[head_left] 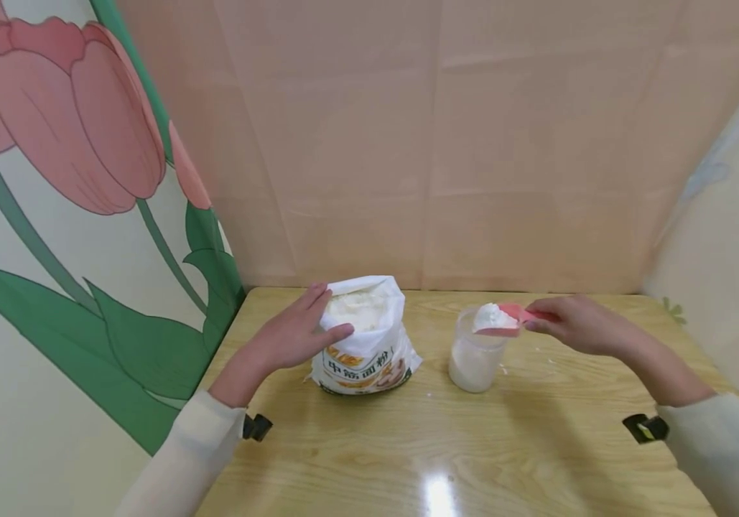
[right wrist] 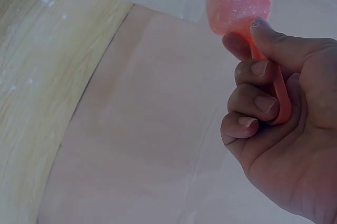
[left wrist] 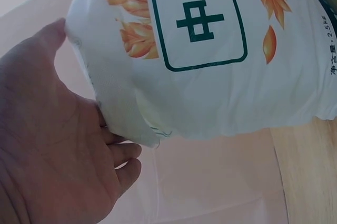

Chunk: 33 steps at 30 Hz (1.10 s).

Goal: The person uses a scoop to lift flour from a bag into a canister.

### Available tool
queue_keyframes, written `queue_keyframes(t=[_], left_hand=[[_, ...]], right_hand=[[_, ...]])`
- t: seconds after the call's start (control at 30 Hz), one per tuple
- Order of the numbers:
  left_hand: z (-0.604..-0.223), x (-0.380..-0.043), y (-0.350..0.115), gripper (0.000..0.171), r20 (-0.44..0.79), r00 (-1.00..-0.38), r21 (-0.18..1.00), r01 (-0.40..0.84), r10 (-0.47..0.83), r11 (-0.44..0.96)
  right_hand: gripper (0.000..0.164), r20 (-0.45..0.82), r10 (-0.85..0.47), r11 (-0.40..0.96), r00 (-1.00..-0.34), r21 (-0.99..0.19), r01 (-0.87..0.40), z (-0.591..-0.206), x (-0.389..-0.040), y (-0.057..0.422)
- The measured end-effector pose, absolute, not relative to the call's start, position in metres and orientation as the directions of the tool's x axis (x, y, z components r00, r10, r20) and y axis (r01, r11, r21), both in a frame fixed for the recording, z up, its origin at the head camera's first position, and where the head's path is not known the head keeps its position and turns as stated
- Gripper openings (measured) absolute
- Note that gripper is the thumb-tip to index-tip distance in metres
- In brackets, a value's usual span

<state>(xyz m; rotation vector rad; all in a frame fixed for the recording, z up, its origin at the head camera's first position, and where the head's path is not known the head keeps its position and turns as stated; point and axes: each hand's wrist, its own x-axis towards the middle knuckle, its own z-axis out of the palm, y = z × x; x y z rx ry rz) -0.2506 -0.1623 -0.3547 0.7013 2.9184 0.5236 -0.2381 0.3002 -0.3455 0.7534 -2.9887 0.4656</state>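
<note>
A white flour bag (head_left: 369, 359) with green lettering stands upright, its top folded open on white flour (head_left: 359, 309). My left hand (head_left: 294, 330) holds the bag at the left of its rim, thumb at the front edge; in the left wrist view the fingertips (left wrist: 129, 153) curl at the rim. My right hand (head_left: 579, 324) grips a pink scoop (head_left: 510, 330) by its handle, fingers wrapped round it in the right wrist view. Heaped with flour, the scoop overlaps the mouth of a clear plastic cup (head_left: 477, 366), which holds white powder in its lower part.
Bag and cup stand apart on a wooden table (head_left: 356, 445), with small white specks of flour (head_left: 505, 370) right of the cup. Behind the table hangs a pinkish cloth (head_left: 434, 158). A wall with painted tulips (head_left: 72, 108) rises at the left, another patterned wall (head_left: 731, 237) at the right.
</note>
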Motion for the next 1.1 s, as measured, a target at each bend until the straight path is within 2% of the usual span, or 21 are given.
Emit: queue_keyframes(t=[0.13, 0.27, 0.43, 0.7, 0.9, 1.1], left_hand=[[-0.355, -0.25, -0.162, 0.103, -0.015, -0.889, 0.362, 0.421, 0.457, 0.832], [-0.355, -0.25, -0.163, 0.103, -0.019, -0.892, 0.366, 0.415, 0.452, 0.833], [-0.359, -0.25, -0.162, 0.104, -0.018, -0.891, 0.377, 0.415, 0.454, 0.828], [-0.362, -0.248, -0.164, 0.105, -0.019, -0.9, 0.378, 0.398, 0.436, 0.836], [-0.361, -0.25, -0.163, 0.104, 0.001, -0.895, 0.391, 0.412, 0.447, 0.823], [-0.36, -0.251, -0.163, 0.103, -0.009, -0.894, 0.382, 0.411, 0.448, 0.828]], right_hand=[[0.021, 0.099, -0.488, 0.842, -0.867, -0.209, -0.498, -0.342, -0.241, 0.299], [0.013, 0.103, -0.517, 0.833, -0.85, -0.169, -0.527, -0.338, -0.244, 0.295], [0.005, 0.061, -0.492, 0.857, -0.868, -0.143, -0.496, -0.333, -0.244, 0.29], [0.018, -0.007, -0.528, 0.846, -0.85, -0.098, -0.524, -0.325, -0.25, 0.276], [0.018, -0.111, -0.529, 0.848, -0.841, -0.059, -0.526, -0.309, -0.257, 0.266], [0.026, -0.166, -0.564, 0.816, -0.809, 0.034, -0.577, -0.295, -0.266, 0.249]])
